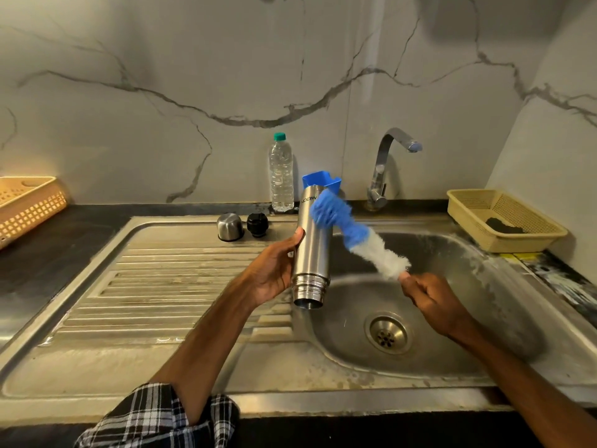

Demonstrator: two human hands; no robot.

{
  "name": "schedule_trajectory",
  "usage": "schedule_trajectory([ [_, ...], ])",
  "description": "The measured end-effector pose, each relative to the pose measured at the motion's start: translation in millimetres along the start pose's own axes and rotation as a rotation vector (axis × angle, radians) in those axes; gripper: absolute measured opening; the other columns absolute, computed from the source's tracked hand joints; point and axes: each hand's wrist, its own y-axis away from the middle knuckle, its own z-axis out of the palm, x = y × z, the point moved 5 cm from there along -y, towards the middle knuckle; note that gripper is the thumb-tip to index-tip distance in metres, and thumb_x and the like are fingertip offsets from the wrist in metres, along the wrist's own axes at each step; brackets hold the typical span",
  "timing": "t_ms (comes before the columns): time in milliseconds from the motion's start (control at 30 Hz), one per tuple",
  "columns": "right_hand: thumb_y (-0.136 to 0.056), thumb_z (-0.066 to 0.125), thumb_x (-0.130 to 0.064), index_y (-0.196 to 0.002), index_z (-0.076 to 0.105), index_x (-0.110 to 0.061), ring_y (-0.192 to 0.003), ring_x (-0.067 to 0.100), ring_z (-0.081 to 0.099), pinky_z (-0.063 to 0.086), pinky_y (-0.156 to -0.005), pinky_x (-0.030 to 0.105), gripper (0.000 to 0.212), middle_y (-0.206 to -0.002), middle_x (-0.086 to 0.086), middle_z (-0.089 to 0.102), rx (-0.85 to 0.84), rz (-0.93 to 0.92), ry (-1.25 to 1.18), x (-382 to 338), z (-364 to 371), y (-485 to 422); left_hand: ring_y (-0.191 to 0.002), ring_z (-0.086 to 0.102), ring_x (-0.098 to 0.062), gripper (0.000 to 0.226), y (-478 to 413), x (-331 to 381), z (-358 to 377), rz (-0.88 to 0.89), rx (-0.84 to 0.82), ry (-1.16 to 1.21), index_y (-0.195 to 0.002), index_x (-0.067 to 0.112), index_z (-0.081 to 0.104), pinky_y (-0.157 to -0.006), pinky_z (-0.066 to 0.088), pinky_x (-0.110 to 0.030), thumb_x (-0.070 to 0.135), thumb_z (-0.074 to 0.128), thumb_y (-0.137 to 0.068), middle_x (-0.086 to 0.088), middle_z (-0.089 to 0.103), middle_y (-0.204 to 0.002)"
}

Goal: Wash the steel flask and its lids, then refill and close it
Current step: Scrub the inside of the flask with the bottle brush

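Over the sink, left grip wraps the steel flask mid-body, mouth tilted down, right grip clenches the bottle brush just right of it; rigid, probably wet-slick, so hold mid-body.

flask 1; lids 2; brush 1; bottle 1; baskets 2; tap 1

The blue end of the bottle brush is blurred, its handle hidden inside the right hand. Fingers of the left hand lie behind the flask. The left edge cuts off the basket.
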Motion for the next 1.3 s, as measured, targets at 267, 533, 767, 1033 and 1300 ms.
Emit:
schedule_trajectory([
  [267,-0.096,0.037,-0.054,-0.057,0.043,-0.018,-0.049,0.005,0.034,0.028,-0.048,0.030,0.053,-0.053,-0.006,0.037,-0.041,-0.057,0.014,-7.6,3.8,2.0,-0.094,0.074,-0.026,0.062,1.4,4.3,-1.7,0.014,0.048,0.004,-0.134,0.000,0.055,-0.074,0.062,-0.034,0.033,0.073,-0.085,-0.016,0.073,-0.111],
  [533,-0.097,0.037,-0.051,-0.059,0.041,-0.023,-0.050,0.005,0.035,0.032,-0.049,0.036,0.048,-0.054,-0.008,0.036,-0.057,-0.088,0.046,-10.5,4.6,2.9,-0.092,0.073,-0.027,0.053,4.6,13.7,-4.2,0.039,0.094,0.044,-0.134,0.001,0.055,-0.077,0.063,-0.036,0.037,0.063,-0.096,-0.015,0.072,-0.111],
  [767,-0.097,0.036,-0.051,-0.057,0.039,-0.024,-0.051,0.005,0.032,0.029,-0.050,0.034,0.048,-0.054,-0.008,0.035,-0.083,-0.111,0.055,-15.7,9.3,3.9,-0.091,0.073,-0.026,0.052,5.4,19.3,-8.9,0.056,0.127,0.063,-0.135,0.003,0.055,-0.076,0.063,-0.037,0.039,0.062,-0.098,-0.012,0.073,-0.106],
  [1033,-0.096,0.038,-0.051,-0.057,0.041,-0.023,-0.050,0.003,0.032,0.028,-0.049,0.027,0.048,-0.052,-0.010,0.038,-0.107,-0.090,-0.001,-18.2,11.7,5.9,-0.093,0.073,-0.028,0.058,6.0,23.3,-11.6,0.091,0.153,0.075,-0.138,0.002,0.054,-0.072,0.063,-0.037,0.040,0.064,-0.096,-0.013,0.072,-0.108],
  [1300,-0.097,0.035,-0.056,-0.055,0.041,-0.019,-0.050,0.006,0.033,0.031,-0.051,0.034,0.057,-0.054,-0.008,0.036,-0.099,-0.118,0.033,-21.6,12.9,5.9,-0.094,0.073,-0.027,0.058,8.9,27.4,-18.7,0.116,0.190,0.106,-0.138,0.001,0.052,-0.070,0.063,-0.038,0.039,0.064,-0.096,-0.014,0.072,-0.107],
])
